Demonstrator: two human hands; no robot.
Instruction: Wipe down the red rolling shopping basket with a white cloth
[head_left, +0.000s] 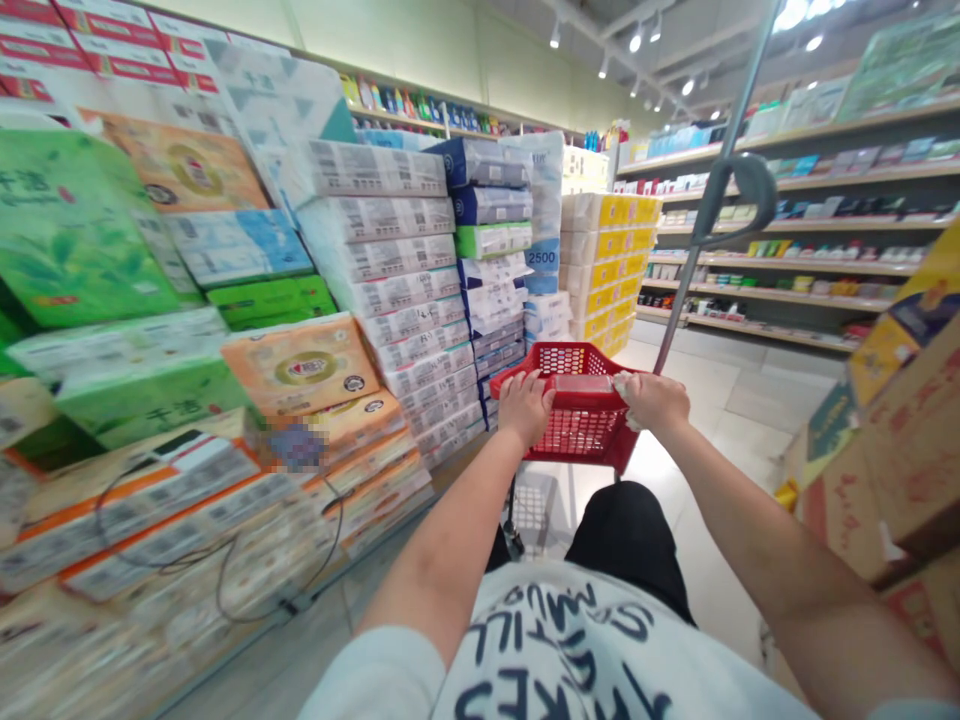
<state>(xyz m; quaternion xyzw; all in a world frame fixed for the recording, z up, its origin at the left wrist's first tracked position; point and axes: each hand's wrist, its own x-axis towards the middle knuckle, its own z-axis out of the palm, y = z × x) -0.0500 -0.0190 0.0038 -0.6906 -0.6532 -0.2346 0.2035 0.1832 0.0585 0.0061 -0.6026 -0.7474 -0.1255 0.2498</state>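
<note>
A red plastic shopping cart (pixel 574 430) is in front of me, with a perforated basket and a red handle (pixel 583 384) across its near side. Around the left end of that handle my left hand (pixel 526 408) is closed. My right hand (pixel 657 402) grips the right end, and something whitish and crumpled, perhaps a tissue, shows between its fingers and the handle. A tall metal pole (pixel 681 310) rises beside my right hand, bearing a grey plastic hook (pixel 739 200). The basket's inside is mostly hidden from this angle.
Stacked tissue packs (pixel 405 290) line the left, with orange packs (pixel 307 365) nearer and a loose black cable (pixel 225 570) hanging low. Yellow-and-white packs (pixel 611 260) stand ahead. Cardboard boxes (pixel 885 440) crowd the right. Stocked shelves (pixel 810 225) fill the far side beyond the pale floor (pixel 750 400).
</note>
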